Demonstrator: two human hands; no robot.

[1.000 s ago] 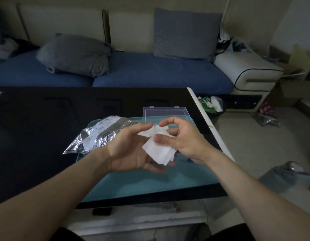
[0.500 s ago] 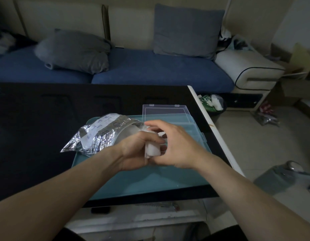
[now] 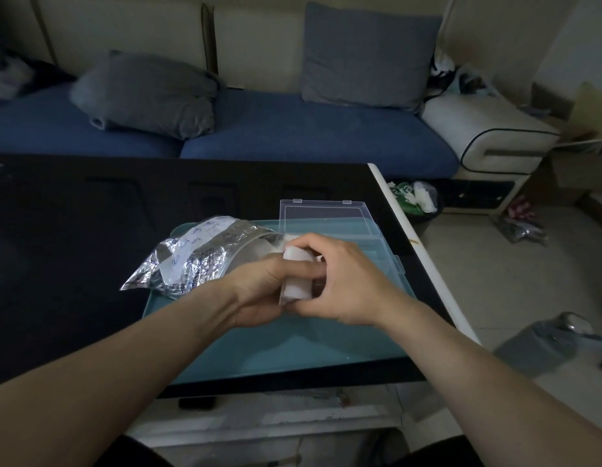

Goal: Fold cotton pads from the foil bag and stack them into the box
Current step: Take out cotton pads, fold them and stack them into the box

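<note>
Head view has us looking down at our two hands meeting over the teal tray (image 3: 293, 358), which lies toward the right edge of the black table (image 3: 74, 247). Our left hand (image 3: 259, 294) curls its fingers round a folded white cotton pad (image 3: 294, 278), and our right hand (image 3: 346, 281) closes over it from the other side, thumb and fingers pinching the fold.

The foil bag (image 3: 191, 254) lies at the tray's far left corner, its mouth open toward our hands. The clear box (image 3: 330, 219) sits at the tray's far right corner, lid raised, just behind our right hand; we cannot tell whether any pads are in it.

We judge the main risk to be the fold springing open when one hand lets go, since soft cotton holds a crease poorly. A pad carried one-handed could also land askew in the box and spoil the stack. Our right wrist passes near the light box, so a careless reach might nudge it toward the table's right edge.
</note>
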